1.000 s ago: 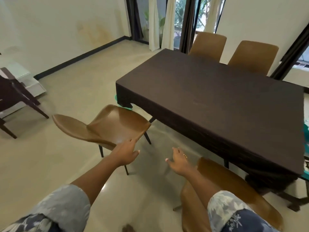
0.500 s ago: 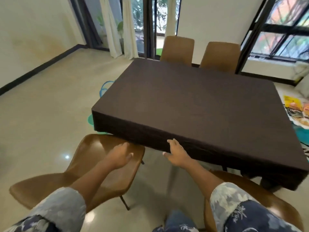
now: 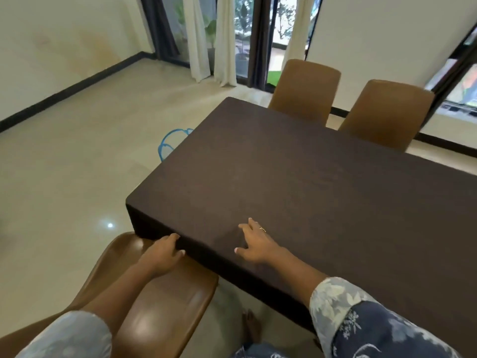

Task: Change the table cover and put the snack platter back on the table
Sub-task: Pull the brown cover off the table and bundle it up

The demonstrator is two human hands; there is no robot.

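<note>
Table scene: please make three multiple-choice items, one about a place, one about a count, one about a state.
1. Where is the left hand?
A. at the near edge of the cover
B. on a far chair
C. on the curtain

2. How many chairs stand at the table's far side?
A. none
B. two
C. four

3. What is the state of the right hand?
A. fist around a cup
B. out of view
C. open, fingers spread on the cover

Answers: 1 A, its fingers curl on the cover's edge above the near chair. 2 B, two chair backs rise behind the table. 3 C, it lies flat on the top.
</note>
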